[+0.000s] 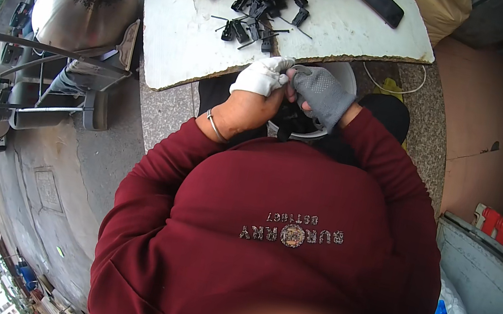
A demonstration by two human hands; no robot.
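Note:
My left hand [262, 76], in a white glove with a bracelet at the wrist, meets my right hand [323, 94], in a grey dotted glove, just off the near edge of a white board table [194, 43]. Bare fingertips show on both. The fingers of each are pinched closed; whatever lies between them is too small or hidden to name. Under my hands is a white bucket [349, 79] with dark pieces [295, 120] in it. Beyond my hands, small black plastic parts with thin stems [261, 5] lie heaped on the table.
A long flat black object [374, 1] lies at the table's far right. A rounded metal vessel [86, 7] and a metal-framed cart [75, 86] stand left. Right are a yellowish sack [442, 12], a thin white cord [411, 90] and a grey bin [474, 270].

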